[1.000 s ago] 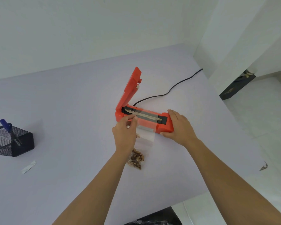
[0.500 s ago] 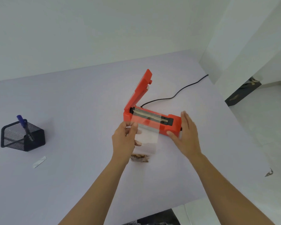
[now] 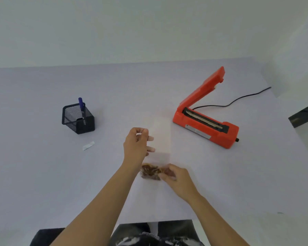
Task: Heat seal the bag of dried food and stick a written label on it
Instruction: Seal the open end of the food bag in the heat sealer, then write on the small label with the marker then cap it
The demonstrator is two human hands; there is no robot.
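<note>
A clear plastic bag (image 3: 160, 139) with brown dried food (image 3: 150, 172) at its near end lies on the table, left of the sealer. My left hand (image 3: 138, 144) pinches the bag's left edge near its far end. My right hand (image 3: 176, 176) grips the bag's near end by the food. The orange heat sealer (image 3: 206, 125) stands to the right with its lid raised and nothing on its sealing strip. A small white label (image 3: 88, 145) lies on the table to the left. A blue pen (image 3: 81, 105) stands in a black mesh holder (image 3: 77, 119).
The sealer's black cord (image 3: 238, 100) runs off to the right rear of the table. The table's near edge (image 3: 156, 221) is just above my lap. A dark object (image 3: 304, 116) lies on the floor at the right.
The bag has come off the sealer and moved left onto the table. My right hand left the sealer and took the bag's near end. The view has swung left.
</note>
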